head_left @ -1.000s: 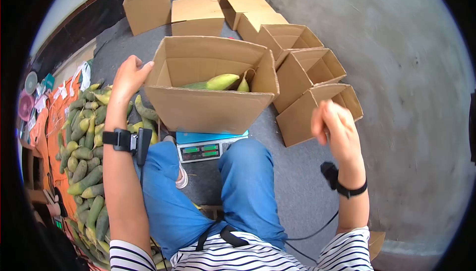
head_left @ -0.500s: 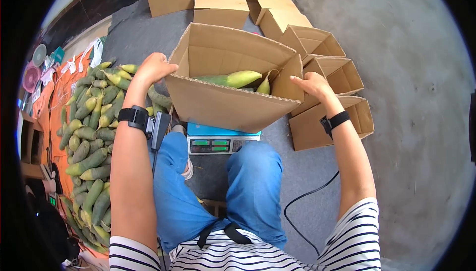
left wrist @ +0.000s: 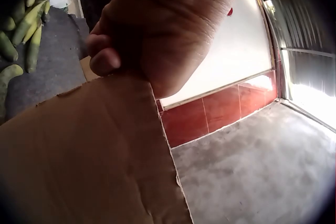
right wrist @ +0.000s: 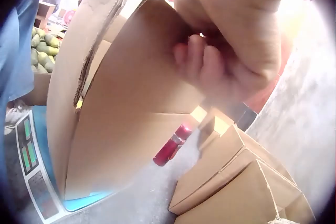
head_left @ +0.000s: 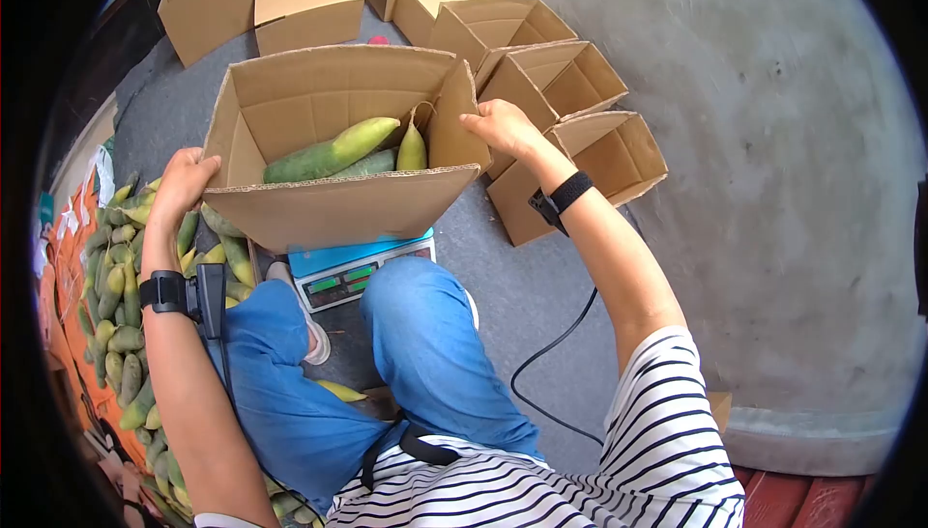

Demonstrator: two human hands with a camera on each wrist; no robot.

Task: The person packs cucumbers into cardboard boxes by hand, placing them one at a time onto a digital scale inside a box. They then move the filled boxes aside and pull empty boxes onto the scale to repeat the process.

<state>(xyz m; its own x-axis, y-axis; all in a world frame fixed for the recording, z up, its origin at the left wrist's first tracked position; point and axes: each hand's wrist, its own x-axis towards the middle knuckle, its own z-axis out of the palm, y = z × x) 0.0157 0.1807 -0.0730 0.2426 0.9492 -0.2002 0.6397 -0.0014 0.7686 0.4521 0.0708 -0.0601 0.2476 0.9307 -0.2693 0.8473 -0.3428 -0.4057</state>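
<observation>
An open cardboard box (head_left: 348,204) stands tilted above or on a blue-topped scale (head_left: 362,272), with green-and-yellow radishes (head_left: 333,153) inside. The left hand (head_left: 184,180) grips its left rim; in the left wrist view that hand (left wrist: 157,35) has its fingers curled over the cardboard edge (left wrist: 105,140). The right hand (head_left: 507,129) pinches the right side's top edge. In the right wrist view the right hand (right wrist: 226,40) has curled fingers against the box's side panel (right wrist: 126,103). Whether the box bottom touches the scale is hard to tell.
Several open boxes (head_left: 604,156) stand to the right, others (head_left: 309,6) behind. A heap of radishes (head_left: 121,335) lies on orange cloth at the left. A black cable (head_left: 541,354) runs beside the right knee. A red cylinder (right wrist: 172,146) lies beyond the box.
The right hand has come in from the right and taken hold of the box's right edge. The left hand remains on the left rim. The head view has shifted and turned.
</observation>
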